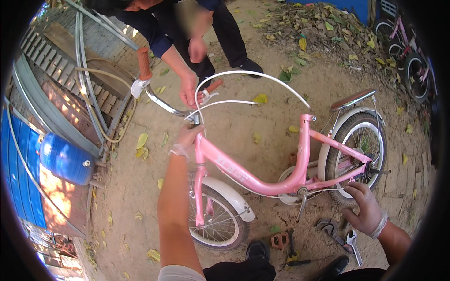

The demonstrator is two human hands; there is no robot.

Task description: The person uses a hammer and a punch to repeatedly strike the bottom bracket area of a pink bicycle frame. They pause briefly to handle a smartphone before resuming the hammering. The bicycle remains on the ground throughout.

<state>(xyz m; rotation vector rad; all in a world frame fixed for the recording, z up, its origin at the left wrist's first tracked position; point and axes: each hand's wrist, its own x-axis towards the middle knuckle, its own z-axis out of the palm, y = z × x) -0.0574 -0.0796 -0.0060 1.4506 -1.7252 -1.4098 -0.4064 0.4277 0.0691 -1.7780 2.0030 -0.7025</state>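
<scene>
A pink child's bicycle (236, 173) stands before me, its front wheel (220, 234) near my feet and its handlebar (164, 104) turned out to the left. My left hand (187, 138), in a thin clear glove, is closed around the top of the head tube, just under the stem. My right hand (368, 210), also gloved, is beside the rear wheel (361, 136). Its thumb and fingers are apart, with the fingertips by the end of a thin white cable (323, 189). A white cable housing (258, 75) arches from the handlebar towards the seat tube, which has no saddle.
Opposite me a person's hand (190, 89) is at the cables by the stem. An adjustable wrench (354, 247), a pedal (280, 240) and other tools lie by my shoes. A blue barrel (68, 158) is at left; more bicycles (415, 70) stand at far right, beside a leaf pile (323, 37).
</scene>
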